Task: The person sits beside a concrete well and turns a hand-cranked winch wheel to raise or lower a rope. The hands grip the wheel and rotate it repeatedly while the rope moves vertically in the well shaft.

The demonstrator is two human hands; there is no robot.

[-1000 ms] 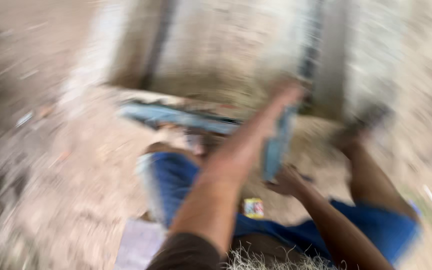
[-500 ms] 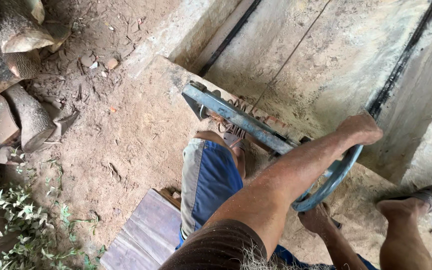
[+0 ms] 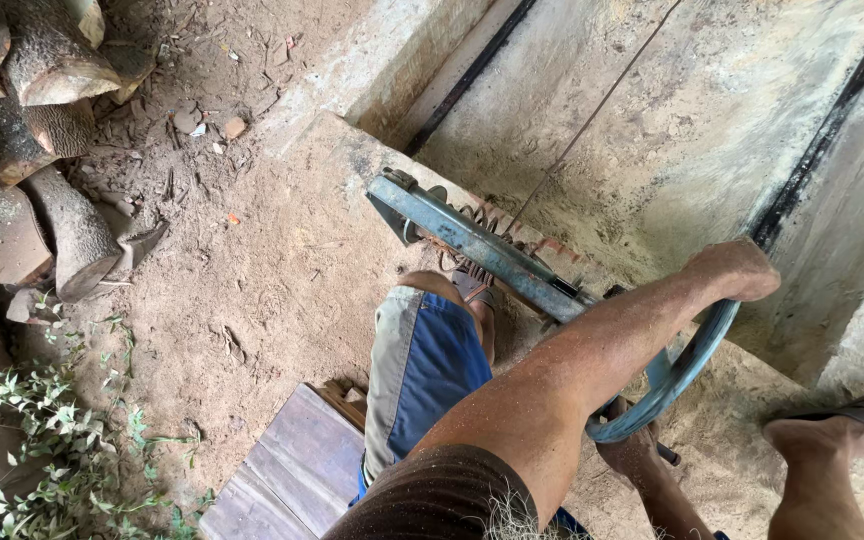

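Two bare hands work one tool: a blue-grey metal frame saw (image 3: 492,250) with a straight bar and a curved round-tube bow, its toothed edge lying across a sandy, dust-covered concrete block (image 3: 292,250).

One hand (image 3: 737,268), at the end of the long forearm reaching up from the bottom of the view, sits on top of the saw's curved bow at its far right end, fingers (image 3: 757,285) curled down around the tube in a closed grip. By its position it looks like the left hand. The other hand, the right hand (image 3: 632,450), is lower, below the bow's bottom bend; its fingers are wrapped around a dark handle there, mostly hidden behind the forearm and the tube.

From the saw, the straight bar runs up and left to a cornered end (image 3: 392,195) that hangs near the block's edge. A thin dark wire (image 3: 592,115) rises from the middle of the bar toward the top of the view, over a grey concrete slab (image 3: 672,130).

Just below the saw's bar is a knee in blue-and-grey shorts (image 3: 417,370). Right of the saw's bow, a foot in a dark sandal (image 3: 852,425) rests on the ground. Below and left of the saw lies a weathered grey wooden board (image 3: 287,470). Far left of the saw, cut logs (image 3: 42,130) are piled, with green leafy twigs (image 3: 42,440) beneath them.
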